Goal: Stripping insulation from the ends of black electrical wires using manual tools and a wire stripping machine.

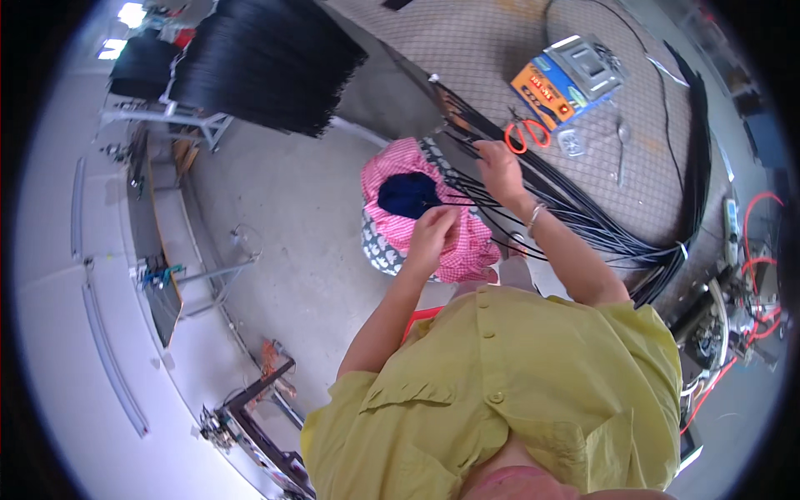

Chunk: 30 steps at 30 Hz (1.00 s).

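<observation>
My left hand (435, 235) is closed, its fingertips pinched at the loose ends of thin black cables (473, 198). Just beyond those fingertips lies a dark blue cloth (407, 193), on pink checkered fabric (392, 162) over my lap. My right hand (498, 171) reaches over the table edge above the bundle of black cables (596, 218), fingers curled together. What sits between those fingers is too small to make out. Orange-handled scissors (527, 136) rest on the table just past my right hand.
The grid-patterned table (658, 167) holds an orange and blue box (546, 90), a grey metal-looking case (587, 65), a small clear container (572, 142) and a spoon-like tool (622, 150). Long black strands (267, 67) hang at the far left. Machinery with red hoses (712, 333) stands at right.
</observation>
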Each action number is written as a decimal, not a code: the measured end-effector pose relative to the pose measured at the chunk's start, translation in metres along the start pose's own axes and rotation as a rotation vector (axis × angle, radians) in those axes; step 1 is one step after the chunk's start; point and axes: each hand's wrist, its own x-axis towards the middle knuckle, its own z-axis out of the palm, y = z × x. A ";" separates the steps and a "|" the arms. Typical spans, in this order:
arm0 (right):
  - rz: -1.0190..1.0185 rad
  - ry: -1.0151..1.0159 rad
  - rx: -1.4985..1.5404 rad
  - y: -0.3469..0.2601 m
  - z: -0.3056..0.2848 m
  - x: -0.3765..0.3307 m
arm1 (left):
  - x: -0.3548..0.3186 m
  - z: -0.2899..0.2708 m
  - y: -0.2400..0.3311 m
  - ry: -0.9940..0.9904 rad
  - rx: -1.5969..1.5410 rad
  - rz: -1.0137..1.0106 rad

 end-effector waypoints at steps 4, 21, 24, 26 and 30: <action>0.048 -0.019 0.001 0.010 -0.008 -0.029 | 0.008 -0.020 -0.022 0.032 -0.055 -0.095; 0.559 -0.482 -0.003 0.015 -0.070 -0.182 | 0.098 -0.001 -0.134 -0.337 -0.276 -0.791; 0.569 -0.613 -0.067 0.017 -0.060 -0.227 | 0.112 0.014 -0.139 -0.329 -0.255 -0.789; 0.624 -0.716 -0.160 0.012 -0.054 -0.245 | 0.117 0.024 -0.134 -0.350 -0.243 -0.674; 0.492 -0.809 -0.269 0.009 -0.055 -0.244 | 0.121 0.022 -0.113 -0.392 0.095 -0.545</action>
